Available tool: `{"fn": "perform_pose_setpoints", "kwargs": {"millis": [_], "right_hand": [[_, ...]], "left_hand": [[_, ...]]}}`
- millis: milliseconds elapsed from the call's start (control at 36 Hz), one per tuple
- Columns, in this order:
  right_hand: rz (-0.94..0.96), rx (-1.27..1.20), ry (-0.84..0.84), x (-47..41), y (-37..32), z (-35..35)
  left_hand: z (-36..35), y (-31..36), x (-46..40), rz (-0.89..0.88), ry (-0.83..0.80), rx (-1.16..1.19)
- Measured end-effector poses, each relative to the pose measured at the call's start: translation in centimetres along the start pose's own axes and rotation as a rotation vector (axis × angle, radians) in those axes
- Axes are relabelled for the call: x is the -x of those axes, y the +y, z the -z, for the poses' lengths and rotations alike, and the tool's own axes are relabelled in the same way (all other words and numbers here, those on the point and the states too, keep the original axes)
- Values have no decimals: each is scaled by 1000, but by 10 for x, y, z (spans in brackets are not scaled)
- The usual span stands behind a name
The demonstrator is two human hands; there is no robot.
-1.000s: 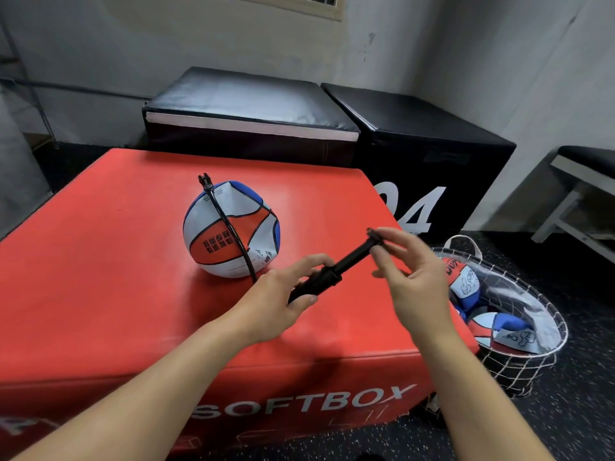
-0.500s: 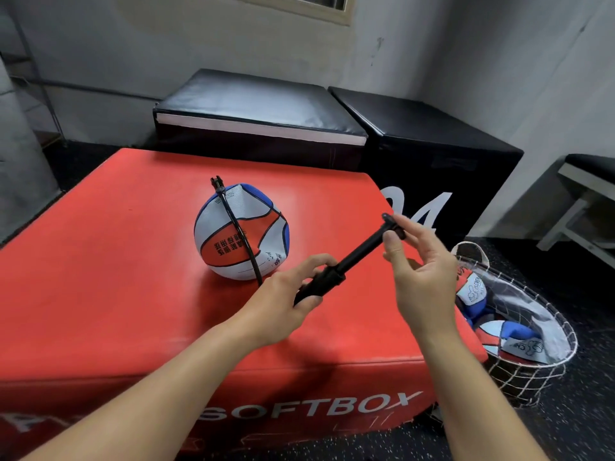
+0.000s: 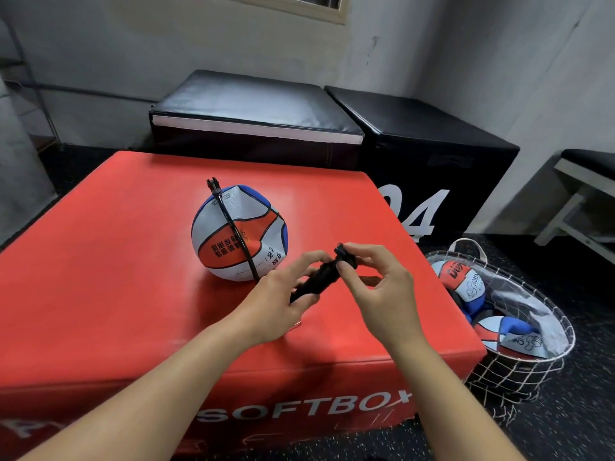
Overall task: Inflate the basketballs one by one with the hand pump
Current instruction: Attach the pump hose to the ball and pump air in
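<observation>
A partly dented white, orange and blue basketball (image 3: 233, 241) sits on the red soft box (image 3: 116, 277). A thin black hose (image 3: 233, 227) runs over the ball to its top. My left hand (image 3: 283, 294) grips the barrel of the black hand pump (image 3: 319, 277). The pump's handle end is pinched by my right hand (image 3: 376, 287), and the handle is pushed in close to the barrel. Both hands hover just right of the ball, above the box.
A wire basket (image 3: 545, 357) on the floor at the right holds several limp basketballs (image 3: 462, 281). Two black padded boxes (image 3: 259, 118) stand behind the red box. A white bench (image 3: 579, 194) is at the far right.
My right hand has pushed the pump handle in toward my left hand, so the extended rod no longer shows. The view has shifted slightly left.
</observation>
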State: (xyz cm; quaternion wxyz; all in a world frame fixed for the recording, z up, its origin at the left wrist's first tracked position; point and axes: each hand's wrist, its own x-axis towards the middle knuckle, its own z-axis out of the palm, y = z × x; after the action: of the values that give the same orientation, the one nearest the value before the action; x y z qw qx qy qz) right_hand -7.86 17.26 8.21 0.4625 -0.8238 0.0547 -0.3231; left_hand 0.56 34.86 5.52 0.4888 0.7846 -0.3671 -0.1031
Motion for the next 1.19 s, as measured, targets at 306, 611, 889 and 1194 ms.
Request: {"fn": "perform_pose_setpoints", "kwargs": {"millis": [306, 611, 889, 1194], "right_hand": [[-84, -270, 251, -22, -8, 58], [42, -115, 303, -25, -18, 40], [89, 50, 68, -15, -16, -5], [-1, 78, 1, 0, 8, 2]], "left_hand": [[-6, 11, 2, -17, -38, -127], [0, 6, 6, -6, -19, -83], [7, -5, 3, 15, 12, -7], [-5, 1, -2, 10, -17, -70]]}}
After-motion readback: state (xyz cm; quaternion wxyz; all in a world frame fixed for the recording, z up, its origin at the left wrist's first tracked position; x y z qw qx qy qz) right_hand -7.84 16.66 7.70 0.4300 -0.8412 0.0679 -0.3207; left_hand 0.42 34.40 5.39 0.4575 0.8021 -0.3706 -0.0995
